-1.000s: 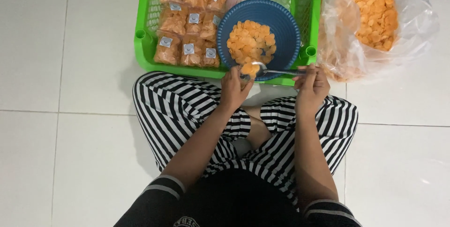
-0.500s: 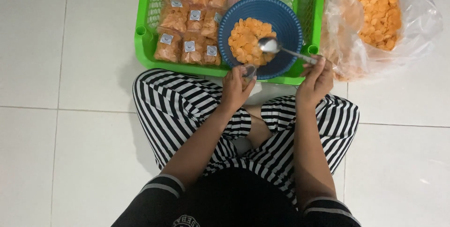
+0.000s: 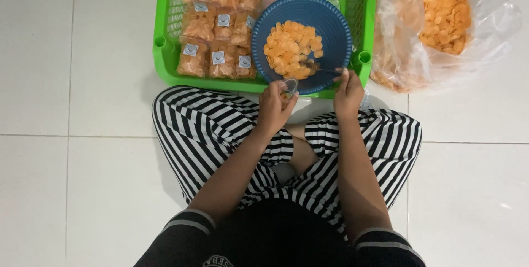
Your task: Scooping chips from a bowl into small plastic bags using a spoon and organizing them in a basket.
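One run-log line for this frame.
left hand: holds small clear bag | right hand: holds spoon in orange chips | blue plate in green basket

Glossy green plastic basket (image 3: 165, 52), ridged blue plastic plate (image 3: 336, 30), clear crinkled plastic bag (image 3: 490, 30), smooth white floor tiles (image 3: 71, 79)

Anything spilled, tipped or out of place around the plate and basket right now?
Nothing stands out. The orange chips sit piled on the blue plate, the sealed packets lie in rows in the green basket, and the big clear bag holds its chips. No chips show on the floor.
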